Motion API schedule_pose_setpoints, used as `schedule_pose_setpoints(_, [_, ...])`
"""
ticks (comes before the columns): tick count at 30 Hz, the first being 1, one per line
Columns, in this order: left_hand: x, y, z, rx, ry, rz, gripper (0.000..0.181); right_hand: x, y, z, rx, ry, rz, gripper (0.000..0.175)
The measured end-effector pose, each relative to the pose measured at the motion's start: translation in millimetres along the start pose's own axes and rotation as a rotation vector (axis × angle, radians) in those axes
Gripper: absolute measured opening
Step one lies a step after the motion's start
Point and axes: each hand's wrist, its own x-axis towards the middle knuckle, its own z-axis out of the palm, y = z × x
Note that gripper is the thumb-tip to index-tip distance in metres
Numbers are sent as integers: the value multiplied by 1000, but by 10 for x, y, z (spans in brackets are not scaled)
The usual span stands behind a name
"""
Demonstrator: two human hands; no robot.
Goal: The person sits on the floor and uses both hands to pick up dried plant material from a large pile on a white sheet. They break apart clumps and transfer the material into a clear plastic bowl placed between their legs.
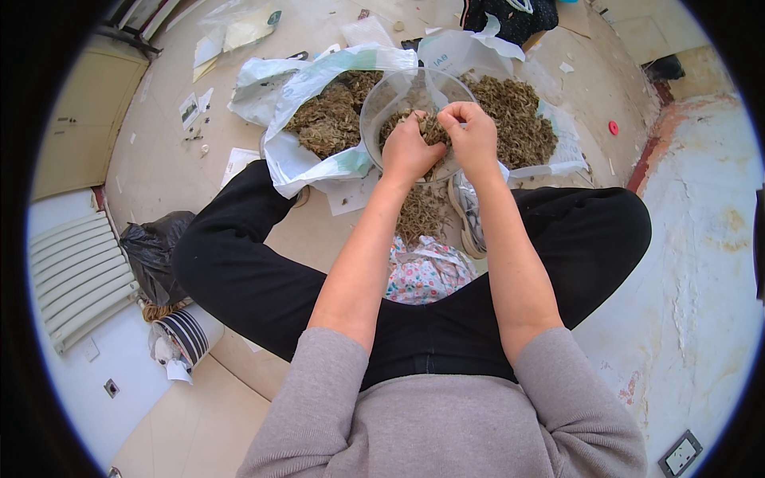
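Both hands are over a clear round tub (372, 140) that holds dried brown plant material (391, 122). My left hand (407, 149) reaches into the tub, its fingers and thumb curled around a clump of the dry stuff. At the tub's right side, my right hand (472, 134) pinches thumb and forefinger together at the clump's edge; whether a piece sits between them is hard to tell. Left of the tub, a white plastic bag (287, 119) lies open around a darker matted heap (329, 122). To the right, a looser heap (517, 122) rests on another plastic bag (562, 134).
Loose dry bits (421, 218) lie between my feet, near a grey sneaker (469, 218) and a floral cloth (427, 275). A black plastic bag (156, 257), a tipped striped bin (194, 334) and a radiator (83, 275) stand left. Paper scraps (239, 164) litter the floor.
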Motion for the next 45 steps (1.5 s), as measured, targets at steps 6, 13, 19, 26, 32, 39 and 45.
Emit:
schedule_pose_setpoints(6, [-112, -127, 120, -125, 75, -22, 40, 136, -84, -222, 425, -154, 320, 12])
schedule_pose_setpoints(13, [35, -291, 138, -350, 103, -22, 38, 86, -84, -309, 580, -141, 480, 12])
schedule_pose_setpoints(19, [141, -291, 1, -466, 206, -34, 25, 24, -361, -527, 100, -799, 609, 18])
schedule_pose_setpoints(26, [115, -161, 45, -639, 221, 53, 26, -93, 32, -111, 302, -67, 393, 34])
schedule_pose_setpoints(32, [14, -90, 28, -547, 73, 58, 27, -31, -79, 10, 71, 147, -108, 10])
schedule_pose_setpoints(39, [26, -52, 40, -609, 1, 116, 24, 12, 1, -44, -176, 176, -166, 15])
schedule_pose_setpoints(45, [27, 53, 65, -1131, 13, -193, 21, -122, 46, 146, -14, -125, -261, 44])
